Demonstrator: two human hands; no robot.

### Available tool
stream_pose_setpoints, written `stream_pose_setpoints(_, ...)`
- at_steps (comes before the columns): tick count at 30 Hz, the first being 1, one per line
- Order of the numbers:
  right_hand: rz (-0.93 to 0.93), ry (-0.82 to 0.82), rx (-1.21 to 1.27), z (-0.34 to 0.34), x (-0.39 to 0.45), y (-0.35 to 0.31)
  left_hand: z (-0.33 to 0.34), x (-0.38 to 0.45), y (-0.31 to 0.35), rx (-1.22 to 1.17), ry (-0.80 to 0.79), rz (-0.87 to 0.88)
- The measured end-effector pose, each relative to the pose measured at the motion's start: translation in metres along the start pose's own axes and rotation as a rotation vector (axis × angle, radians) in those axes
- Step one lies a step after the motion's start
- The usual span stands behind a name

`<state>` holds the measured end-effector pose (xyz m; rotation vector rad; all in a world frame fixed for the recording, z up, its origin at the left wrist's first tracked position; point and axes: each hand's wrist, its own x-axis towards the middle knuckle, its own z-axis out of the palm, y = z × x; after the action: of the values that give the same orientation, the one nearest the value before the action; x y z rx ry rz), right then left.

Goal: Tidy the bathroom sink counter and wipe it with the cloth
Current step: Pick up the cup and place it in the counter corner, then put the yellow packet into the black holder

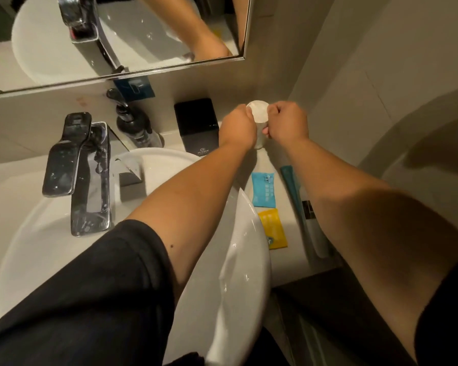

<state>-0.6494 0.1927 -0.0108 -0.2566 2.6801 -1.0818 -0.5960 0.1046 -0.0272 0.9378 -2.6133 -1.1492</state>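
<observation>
A pale, translucent cup [259, 114] stands at the back right of the counter [283, 191]. Both hands grip it: my left hand [237, 128] on its left side, my right hand [286, 121] on its right. Closer to me on the counter lie a blue sachet [263, 190], a yellow sachet [273, 228] and a long teal-and-white tube [306, 212], partly under my right forearm. No cloth is in view.
A white basin [238, 233] with a chrome tap [77, 175] fills the left. Behind it stand a black pump bottle [135, 125] and a black box [197, 125]. A mirror [143, 33] hangs above; walls close off the right corner.
</observation>
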Motion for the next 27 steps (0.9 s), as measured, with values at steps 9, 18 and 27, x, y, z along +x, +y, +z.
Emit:
stream_pose_setpoints(9,0.037,-0.013,0.101,0.001,0.007,0.004,0.002,-0.001,0.004,-0.029,0.022,-0.06)
stream_pose_setpoints(18,-0.118,0.089,0.013,-0.034,-0.044,0.013,-0.028,-0.048,0.003,-0.009,0.042,0.057)
stream_pose_setpoints(27,0.071,-0.265,-0.508,-0.021,-0.188,0.084,-0.001,-0.069,-0.006,0.731,-0.459,0.274)
